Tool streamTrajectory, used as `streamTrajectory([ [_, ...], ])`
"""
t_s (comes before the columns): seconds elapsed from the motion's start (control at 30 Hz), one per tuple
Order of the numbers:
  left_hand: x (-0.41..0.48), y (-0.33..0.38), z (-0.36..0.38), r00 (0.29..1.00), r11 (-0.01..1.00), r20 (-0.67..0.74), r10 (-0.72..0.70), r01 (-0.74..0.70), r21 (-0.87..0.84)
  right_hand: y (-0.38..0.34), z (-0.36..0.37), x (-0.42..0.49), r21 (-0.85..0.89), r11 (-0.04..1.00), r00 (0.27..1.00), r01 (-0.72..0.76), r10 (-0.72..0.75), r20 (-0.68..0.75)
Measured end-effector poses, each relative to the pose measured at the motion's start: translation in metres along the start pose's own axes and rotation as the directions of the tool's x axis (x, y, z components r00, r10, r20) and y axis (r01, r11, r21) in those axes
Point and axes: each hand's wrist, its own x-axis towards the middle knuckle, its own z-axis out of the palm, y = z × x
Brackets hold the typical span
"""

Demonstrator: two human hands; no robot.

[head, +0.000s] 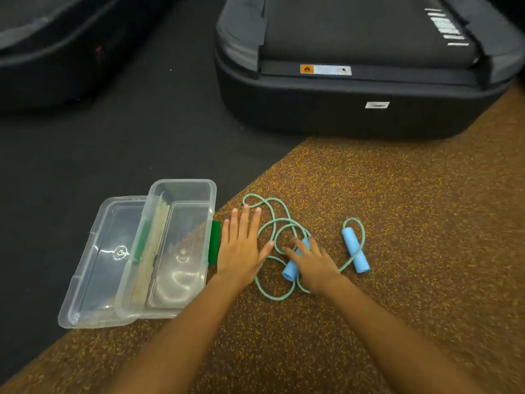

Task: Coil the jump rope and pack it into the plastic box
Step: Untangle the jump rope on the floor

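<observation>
A jump rope lies in loose loops on the speckled floor, its mint-green cord (272, 226) tangled between two light blue foam handles. One handle (355, 253) lies free at the right. The other handle (292, 268) lies partly under my right hand (314, 263), whose fingers rest spread over it without closing. My left hand (241, 245) lies flat and open on the floor, between the cord and the clear plastic box (181, 191). The box stands open with its lid (105, 263) folded out to the left and a green latch (214, 242) on its right side.
A black treadmill base (355, 109) stands close behind the rope. Another dark machine (51, 61) sits at the far left. The floor is dark rubber (127, 137) on the left and brown speckled rubber (412, 209) on the right; the box straddles their border.
</observation>
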Motion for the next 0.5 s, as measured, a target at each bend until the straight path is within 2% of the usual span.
streamTrajectory([
  [0.07,-0.007,-0.004,0.011,0.999,1.0,0.045,-0.024,0.025,-0.014,-0.006,0.003,-0.001,-0.082,0.997,1.0,-0.01,0.01,0.003],
  [0.23,-0.014,-0.007,0.021,0.994,0.995,0.106,-0.033,0.042,-0.089,-0.02,0.011,-0.001,-0.023,0.999,0.978,0.023,-0.027,-0.208],
  [0.33,-0.01,-0.004,0.023,0.984,0.969,0.171,-0.05,0.09,-0.229,-0.027,0.016,-0.001,-0.039,0.994,0.932,0.102,-0.109,-0.347],
  [0.43,-0.003,-0.001,0.021,0.973,0.86,0.188,-0.133,0.208,-0.466,-0.038,0.013,-0.004,-0.075,0.983,0.879,0.17,-0.186,-0.44],
  [0.5,0.003,-0.001,0.02,0.941,0.736,0.269,-0.206,0.33,-0.591,-0.044,0.01,-0.008,-0.038,0.967,0.837,0.251,-0.237,-0.494],
])
